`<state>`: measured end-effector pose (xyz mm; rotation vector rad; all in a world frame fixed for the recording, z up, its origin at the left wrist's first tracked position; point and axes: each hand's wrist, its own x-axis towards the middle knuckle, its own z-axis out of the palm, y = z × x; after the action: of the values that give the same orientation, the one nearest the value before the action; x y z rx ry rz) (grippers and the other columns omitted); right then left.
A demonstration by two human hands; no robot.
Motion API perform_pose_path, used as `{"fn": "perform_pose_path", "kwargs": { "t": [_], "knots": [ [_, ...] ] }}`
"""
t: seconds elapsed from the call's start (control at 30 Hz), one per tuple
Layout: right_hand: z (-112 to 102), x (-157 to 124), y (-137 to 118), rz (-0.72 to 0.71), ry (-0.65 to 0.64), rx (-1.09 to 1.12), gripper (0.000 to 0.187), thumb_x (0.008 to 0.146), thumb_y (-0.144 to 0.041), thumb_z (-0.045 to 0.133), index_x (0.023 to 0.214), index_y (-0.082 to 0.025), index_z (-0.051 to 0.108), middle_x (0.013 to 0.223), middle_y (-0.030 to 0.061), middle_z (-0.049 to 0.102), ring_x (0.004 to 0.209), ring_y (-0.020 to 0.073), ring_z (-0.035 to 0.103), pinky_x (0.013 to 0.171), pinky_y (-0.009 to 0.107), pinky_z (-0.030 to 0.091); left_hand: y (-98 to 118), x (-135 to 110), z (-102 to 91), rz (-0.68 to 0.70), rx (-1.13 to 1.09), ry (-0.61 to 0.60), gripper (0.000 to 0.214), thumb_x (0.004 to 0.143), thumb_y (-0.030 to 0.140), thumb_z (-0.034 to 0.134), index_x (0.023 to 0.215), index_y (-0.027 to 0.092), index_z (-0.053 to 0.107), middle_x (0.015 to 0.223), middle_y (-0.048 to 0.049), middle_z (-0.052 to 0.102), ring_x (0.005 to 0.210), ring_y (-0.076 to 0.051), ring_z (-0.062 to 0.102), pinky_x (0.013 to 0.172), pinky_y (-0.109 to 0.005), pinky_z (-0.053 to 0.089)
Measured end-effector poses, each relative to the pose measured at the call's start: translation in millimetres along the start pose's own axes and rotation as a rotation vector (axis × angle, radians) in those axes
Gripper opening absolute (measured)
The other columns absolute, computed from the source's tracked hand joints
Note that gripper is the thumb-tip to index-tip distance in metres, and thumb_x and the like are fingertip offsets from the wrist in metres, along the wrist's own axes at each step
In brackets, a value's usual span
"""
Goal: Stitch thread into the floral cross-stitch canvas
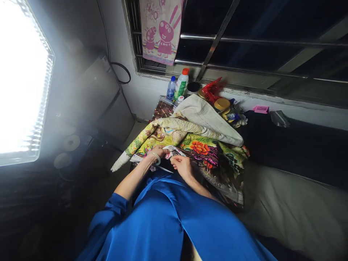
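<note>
A large embroidered cloth (206,152) with bright flowers lies rolled and spread over my lap and the table. My left hand (158,151), a bangle on its wrist, pinches the near edge of the cloth, fingers closed on it. Just to its right, my right hand (182,166) rests on the same edge with fingers curled in a pinch; what it holds is too small to make out. Both hands nearly touch over a pale patch of the fabric (172,151). My blue garment (174,221) fills the foreground.
Behind the cloth stand two bottles (178,87), jars and a red wrapper (213,90) on the window sill. A pink cartoon towel (161,30) hangs on the window bars. A very bright lamp (23,79) glares at left. A dark cushion (293,145) lies to the right.
</note>
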<state>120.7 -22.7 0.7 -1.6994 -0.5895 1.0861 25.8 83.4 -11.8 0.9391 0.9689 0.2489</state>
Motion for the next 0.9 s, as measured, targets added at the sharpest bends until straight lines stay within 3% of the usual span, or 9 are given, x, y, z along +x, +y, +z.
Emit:
{"fn": "perform_pose_path", "kwargs": {
  "t": [0.27,0.63,0.9],
  "knots": [
    [0.8,-3.2,-10.3,0.106,0.003,0.054,0.011,0.052,-0.028,0.064,0.053,-0.017,0.064,0.042,-0.0009,0.057,0.034,0.0090,0.045,0.031,0.021,0.038,9.5,-12.5,3.3,0.034,-0.002,-0.035,0.030,0.052,0.031,0.076,0.051,0.016,0.050,0.044,0.0072,0.042,0.043,-0.005,0.032,0.047,-0.024,0.023],
    [5.3,-6.8,-18.1,0.170,0.042,0.112,0.014,0.050,-0.026,0.067,0.053,-0.014,0.061,0.043,-0.0002,0.057,0.036,0.0080,0.047,0.034,0.019,0.040,-1.6,-2.4,-2.9,0.067,0.012,-0.044,0.029,0.052,0.029,0.075,0.052,0.015,0.050,0.045,0.0064,0.042,0.044,-0.006,0.030,0.048,-0.024,0.018],
    [4.8,-4.6,-15.1,0.179,0.022,0.146,0.017,0.047,-0.029,0.068,0.053,-0.015,0.062,0.041,-0.0010,0.057,0.035,0.0072,0.046,0.031,0.018,0.040,-1.2,-3.9,-2.6,0.086,-0.015,-0.071,0.028,0.052,0.030,0.075,0.052,0.015,0.051,0.047,0.0061,0.044,0.045,-0.006,0.033,0.049,-0.024,0.023]
  ]
}}
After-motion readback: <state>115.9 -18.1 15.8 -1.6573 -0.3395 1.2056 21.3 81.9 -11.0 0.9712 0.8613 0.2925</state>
